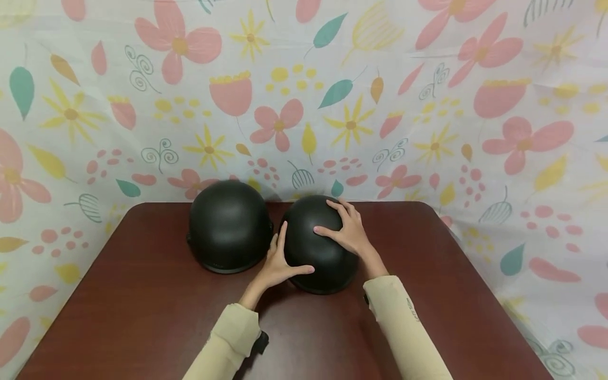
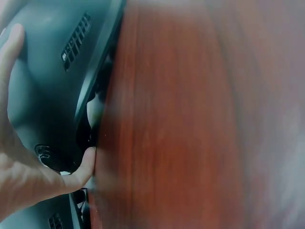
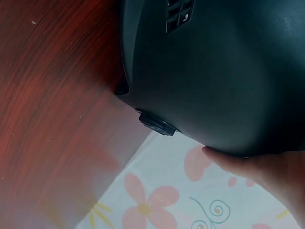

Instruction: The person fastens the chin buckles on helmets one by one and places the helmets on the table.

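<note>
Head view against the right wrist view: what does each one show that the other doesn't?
Only the head view shows the left helmet, the left hand and both beige sleeves. Only the right wrist view shows the slotted vent and the black side fitting on the right helmet. Both share that helmet, the right hand touching it, the dark red table and the floral cloth.

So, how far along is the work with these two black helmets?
Apparently done: the left black helmet sits dome-up on the table, not held. In hand: the right black helmet, with the left hand and right hand on its shell. Probably left: letting go, as both hands touch it.
</note>
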`<state>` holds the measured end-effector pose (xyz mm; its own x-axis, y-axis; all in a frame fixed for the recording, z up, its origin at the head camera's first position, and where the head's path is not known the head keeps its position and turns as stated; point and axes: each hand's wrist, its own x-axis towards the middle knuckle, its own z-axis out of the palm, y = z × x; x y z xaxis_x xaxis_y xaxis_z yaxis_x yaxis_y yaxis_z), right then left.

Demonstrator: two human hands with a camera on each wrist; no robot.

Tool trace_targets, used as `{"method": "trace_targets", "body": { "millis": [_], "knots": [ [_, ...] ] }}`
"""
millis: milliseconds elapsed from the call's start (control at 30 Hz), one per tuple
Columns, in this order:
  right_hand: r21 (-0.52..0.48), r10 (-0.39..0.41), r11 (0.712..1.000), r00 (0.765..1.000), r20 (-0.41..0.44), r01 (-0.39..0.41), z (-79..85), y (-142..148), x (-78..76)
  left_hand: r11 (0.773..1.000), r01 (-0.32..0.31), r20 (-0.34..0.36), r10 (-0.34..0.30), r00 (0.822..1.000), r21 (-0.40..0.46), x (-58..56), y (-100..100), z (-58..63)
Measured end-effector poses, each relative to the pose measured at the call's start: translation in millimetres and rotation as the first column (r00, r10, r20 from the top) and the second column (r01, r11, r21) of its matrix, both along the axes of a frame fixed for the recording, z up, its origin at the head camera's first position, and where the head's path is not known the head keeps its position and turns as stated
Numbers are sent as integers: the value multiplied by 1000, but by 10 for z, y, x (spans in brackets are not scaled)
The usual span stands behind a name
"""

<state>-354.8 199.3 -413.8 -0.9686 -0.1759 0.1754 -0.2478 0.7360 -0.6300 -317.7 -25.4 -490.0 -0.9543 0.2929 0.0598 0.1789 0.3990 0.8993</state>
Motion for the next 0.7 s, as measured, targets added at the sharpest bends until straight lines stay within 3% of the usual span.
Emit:
{"method": "trace_targets", "body": {
  "millis": [367,700],
  "knots": [
    [-10,-2,1000,1000,-8,2,47,4,61,998,20,57,-23,998,62,20,-7,12],
    [-53,-2,999,999,36,4,21,36,174,994,-46,29,43,999,102,151,-8,-47]
  ]
}}
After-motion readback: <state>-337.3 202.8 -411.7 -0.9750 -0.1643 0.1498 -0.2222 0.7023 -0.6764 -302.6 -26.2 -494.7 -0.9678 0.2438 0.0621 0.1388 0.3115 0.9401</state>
